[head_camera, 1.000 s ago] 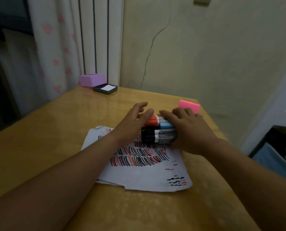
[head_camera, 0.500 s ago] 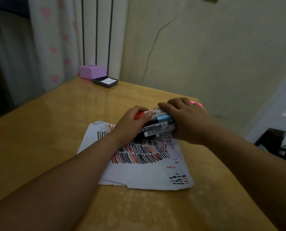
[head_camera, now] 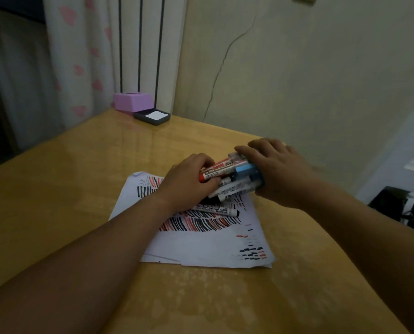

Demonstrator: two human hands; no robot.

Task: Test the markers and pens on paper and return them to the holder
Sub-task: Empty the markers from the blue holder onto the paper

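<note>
A bundle of whiteboard markers [head_camera: 235, 179] is lifted off the table between both hands, tilted with its left end low. My left hand [head_camera: 189, 182] curls around the bundle's left ends, touching a red marker [head_camera: 217, 171]. My right hand [head_camera: 277, 172] wraps over the right ends, where a light-blue cap [head_camera: 245, 169] shows. One black whiteboard marker [head_camera: 217, 210] lies loose on the white paper [head_camera: 201, 244], just under the bundle. The paper is covered in red and black test strokes. A holder cannot be made out; my right hand covers that spot.
The paper lies on a glossy wooden table [head_camera: 80, 177]. At the far corner stand a purple box [head_camera: 132, 102] and a dark ink pad [head_camera: 152, 116]. The table's right edge runs close beside my right arm, with a cracked wall behind.
Both hands closed on the marker bundle and raised it off the paper, tilting it. One black marker now lies loose on the sheet below. The pink object behind my right hand is hidden.
</note>
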